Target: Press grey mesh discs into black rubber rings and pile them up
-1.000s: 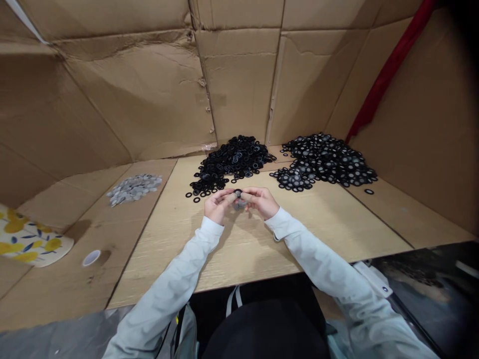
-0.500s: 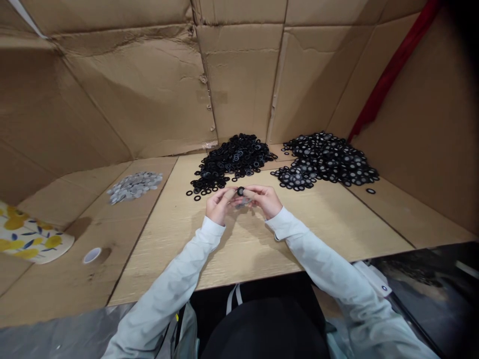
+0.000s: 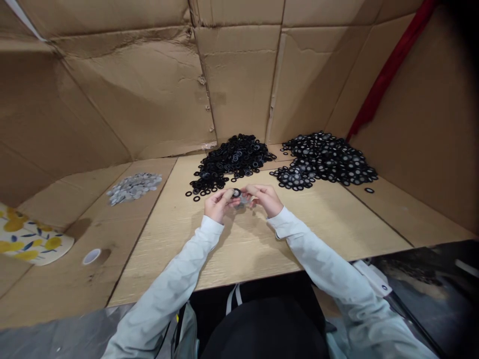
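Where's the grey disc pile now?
In the head view, the grey discs lie left of the black rings, on cardboard beside the left edge of the wooden board.

Two hands show, a left hand (image 3: 219,205) and a right hand (image 3: 267,199), with two sleeves (image 3: 179,274) behind them. The left fingers (image 3: 227,195) hold one black ring (image 3: 236,193), and one grey disc (image 3: 244,200) shows between the hands. The counter (image 3: 168,259) carries two piles: one of black rings (image 3: 232,159) and one of black rings fitted with grey discs (image 3: 324,158), both too many to count. A third pile, of grey discs (image 3: 133,188), lies on the cardboard to the left, also uncountable. One stray ring (image 3: 369,190) sits alone. There is one tape roll (image 3: 92,257), one patterned pad (image 3: 33,241) and one red strip (image 3: 389,65).
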The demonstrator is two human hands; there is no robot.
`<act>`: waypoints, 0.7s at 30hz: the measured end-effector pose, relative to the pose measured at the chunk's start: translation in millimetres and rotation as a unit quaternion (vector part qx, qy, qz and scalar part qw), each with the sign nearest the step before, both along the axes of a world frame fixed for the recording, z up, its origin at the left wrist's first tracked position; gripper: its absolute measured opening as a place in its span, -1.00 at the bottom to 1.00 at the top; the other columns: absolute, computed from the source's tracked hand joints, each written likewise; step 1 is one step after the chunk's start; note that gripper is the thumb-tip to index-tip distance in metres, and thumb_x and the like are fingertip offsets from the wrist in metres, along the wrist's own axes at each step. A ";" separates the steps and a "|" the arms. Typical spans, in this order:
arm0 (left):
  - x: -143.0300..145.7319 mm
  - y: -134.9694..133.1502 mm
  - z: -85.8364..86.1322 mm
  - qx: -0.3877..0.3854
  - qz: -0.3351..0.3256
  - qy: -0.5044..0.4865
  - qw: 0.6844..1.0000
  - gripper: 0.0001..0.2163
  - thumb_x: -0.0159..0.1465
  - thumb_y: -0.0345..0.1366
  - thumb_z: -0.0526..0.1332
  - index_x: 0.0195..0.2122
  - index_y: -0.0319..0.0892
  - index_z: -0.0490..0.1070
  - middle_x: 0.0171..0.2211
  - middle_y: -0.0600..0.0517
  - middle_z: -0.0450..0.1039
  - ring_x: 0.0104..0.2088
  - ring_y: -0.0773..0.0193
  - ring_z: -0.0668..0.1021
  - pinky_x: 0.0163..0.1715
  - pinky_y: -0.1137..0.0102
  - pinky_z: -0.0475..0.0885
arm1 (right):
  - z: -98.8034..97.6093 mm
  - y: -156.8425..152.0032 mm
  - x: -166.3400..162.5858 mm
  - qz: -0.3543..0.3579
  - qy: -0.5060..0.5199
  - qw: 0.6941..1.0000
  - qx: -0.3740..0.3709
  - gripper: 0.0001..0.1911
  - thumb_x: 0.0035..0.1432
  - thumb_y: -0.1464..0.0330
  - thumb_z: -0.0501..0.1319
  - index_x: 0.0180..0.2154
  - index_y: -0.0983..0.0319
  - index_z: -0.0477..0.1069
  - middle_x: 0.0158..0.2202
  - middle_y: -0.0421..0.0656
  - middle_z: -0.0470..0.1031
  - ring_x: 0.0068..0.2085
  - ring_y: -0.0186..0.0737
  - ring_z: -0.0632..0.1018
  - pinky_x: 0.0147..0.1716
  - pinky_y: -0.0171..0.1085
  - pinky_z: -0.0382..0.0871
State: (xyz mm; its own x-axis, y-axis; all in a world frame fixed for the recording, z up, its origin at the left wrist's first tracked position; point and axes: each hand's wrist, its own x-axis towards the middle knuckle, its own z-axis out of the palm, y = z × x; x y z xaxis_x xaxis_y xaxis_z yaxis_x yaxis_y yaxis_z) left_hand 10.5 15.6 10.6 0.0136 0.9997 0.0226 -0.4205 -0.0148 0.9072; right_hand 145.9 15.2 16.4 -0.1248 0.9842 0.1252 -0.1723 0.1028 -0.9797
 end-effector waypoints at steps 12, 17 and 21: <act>0.4 -4.6 1.2 0.039 0.021 0.070 0.997 -0.62 -0.23 -0.28 0.33 -0.34 -0.29 0.42 -0.53 0.00 0.46 -0.52 0.31 0.49 -0.40 0.33 0.43 | -2.8 0.4 -2.5 -0.024 -0.064 0.997 0.020 -0.72 -0.24 0.21 0.20 -0.53 0.32 0.41 -0.61 -0.21 0.38 -0.61 -0.44 0.31 -0.71 -0.43 0.19; 1.0 -2.8 -0.9 0.053 0.047 0.088 0.994 -0.73 -0.20 -0.25 0.30 -0.46 -0.28 0.45 -0.43 -0.04 0.47 -0.44 0.29 0.49 -0.37 0.33 0.42 | -8.0 1.3 -2.9 -0.020 -0.113 0.993 0.011 -0.74 -0.25 0.27 0.22 -0.49 0.34 0.43 -0.58 -0.18 0.41 -0.63 -0.45 0.31 -0.72 -0.43 0.18; -0.5 -2.6 0.5 0.071 0.035 0.142 0.987 -0.75 -0.21 -0.30 0.31 -0.46 -0.27 0.46 -0.45 -0.04 0.48 -0.44 0.29 0.49 -0.33 0.33 0.40 | -13.8 3.9 -2.8 -0.035 -0.131 0.990 0.041 -0.77 -0.21 0.29 0.18 -0.47 0.32 0.41 -0.59 -0.20 0.39 -0.64 -0.46 0.29 -0.72 -0.43 0.19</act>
